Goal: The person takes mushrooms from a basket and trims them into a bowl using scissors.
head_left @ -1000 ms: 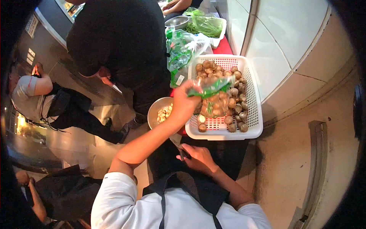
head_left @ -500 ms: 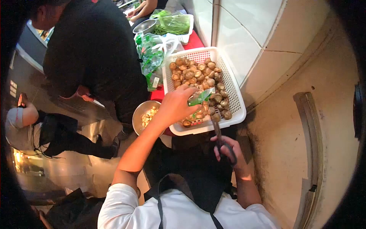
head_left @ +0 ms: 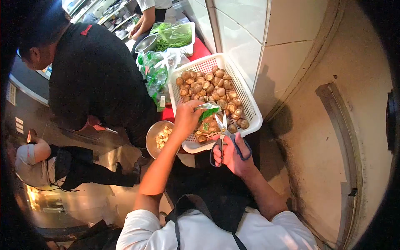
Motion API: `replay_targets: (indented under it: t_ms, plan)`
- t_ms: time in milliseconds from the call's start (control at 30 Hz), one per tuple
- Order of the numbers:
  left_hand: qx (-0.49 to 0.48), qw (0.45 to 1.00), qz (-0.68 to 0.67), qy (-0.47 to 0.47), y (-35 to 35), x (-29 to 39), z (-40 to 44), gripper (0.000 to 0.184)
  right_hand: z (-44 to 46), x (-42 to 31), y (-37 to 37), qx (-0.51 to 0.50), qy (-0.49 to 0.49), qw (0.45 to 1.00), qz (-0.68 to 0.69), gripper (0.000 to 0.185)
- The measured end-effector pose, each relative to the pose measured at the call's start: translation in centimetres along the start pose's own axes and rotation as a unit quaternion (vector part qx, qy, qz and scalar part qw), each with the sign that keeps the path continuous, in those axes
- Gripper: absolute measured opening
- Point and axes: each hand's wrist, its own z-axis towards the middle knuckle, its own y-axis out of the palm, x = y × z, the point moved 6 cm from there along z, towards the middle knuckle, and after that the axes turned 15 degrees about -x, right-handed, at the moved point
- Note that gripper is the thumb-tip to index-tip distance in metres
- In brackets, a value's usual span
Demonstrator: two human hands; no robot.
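My left hand (head_left: 186, 118) is closed on the edge of a clear plastic bag (head_left: 209, 112) with green print, holding it above the mushrooms. My right hand (head_left: 236, 157) has its fingers through the dark handles of a pair of scissors (head_left: 223, 128). The scissors' blades are spread and point up beside the bag's edge. Under both hands, brown mushrooms (head_left: 206, 85) fill much of a white perforated basket (head_left: 246, 91). Left of the basket, a metal bowl (head_left: 151, 139) holds small pale pieces (head_left: 163, 137).
A crumpled clear bag with green print (head_left: 154, 73) lies on the red surface (head_left: 200, 50) beyond the bowl. Farther back are a metal bowl (head_left: 146, 43) and a white basket of greens (head_left: 175, 35). A co-worker in black (head_left: 96, 79) stands left; a tiled wall (head_left: 241, 29) borders the right.
My right hand has raised the scissors toward the bag, and their blades have spread apart. My left hand has shifted slightly, still holding the bag. The whole view has tilted a little.
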Motion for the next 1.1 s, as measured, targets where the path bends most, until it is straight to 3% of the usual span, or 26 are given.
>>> replay_targets:
  t_ms: [33, 167, 433, 500, 533, 600, 667, 733, 833, 967, 1100]
  plan:
    - [0.012, 0.998, -0.025, -0.050, 0.1, 0.2, -0.5, 0.019, 0.4, 0.2, 0.1, 0.000, 0.008, 1.000, -0.005, 0.084]
    - [0.120, 0.993, -0.001, -0.017, 1.0, 0.4, -1.9, 0.019, 1.7, 0.6, 0.0, 0.010, 0.013, 1.000, -0.014, 0.082]
    - [0.186, 0.982, 0.003, -0.018, 1.1, 1.7, -2.7, 0.014, 2.1, 1.4, 0.5, 0.018, 0.033, 0.999, -0.016, 0.079]
    - [0.197, 0.977, -0.065, -0.043, 2.3, 0.7, -3.0, 0.015, 1.8, 1.7, 0.1, 0.030, 0.034, 0.999, -0.023, 0.079]
    - [0.210, 0.977, -0.035, -0.001, 2.6, 0.7, -3.0, 0.013, 2.2, 2.1, 0.1, 0.019, 0.043, 0.999, -0.026, 0.079]
    - [0.193, 0.980, 0.040, -0.004, 3.2, -0.2, -2.9, 0.009, 2.3, 2.6, -0.8, 0.015, 0.037, 0.999, -0.035, 0.079]
    - [0.207, 0.978, 0.012, 0.013, 3.3, -0.6, -3.2, 0.012, 2.6, 2.3, 0.1, 0.037, 0.046, 0.995, -0.083, 0.083]
    - [0.206, 0.978, 0.009, 0.042, 3.1, -0.6, -3.3, 0.013, 2.7, 2.8, -1.2, 0.007, 0.023, 1.000, -0.009, 0.080]
    - [0.198, 0.978, -0.007, 0.057, 2.5, 0.2, -4.1, 0.017, 2.8, 2.5, 0.3, 0.012, -0.005, 1.000, -0.003, 0.072]
    - [0.212, 0.973, -0.025, 0.084, 1.6, 1.0, -4.6, 0.021, 3.1, 2.9, 1.0, 0.079, -0.012, 0.995, -0.055, 0.075]
    - [0.207, 0.976, -0.029, 0.063, 1.5, 0.5, -5.0, 0.021, 3.8, 2.7, 1.4, 0.060, -0.028, 0.991, -0.116, 0.073]
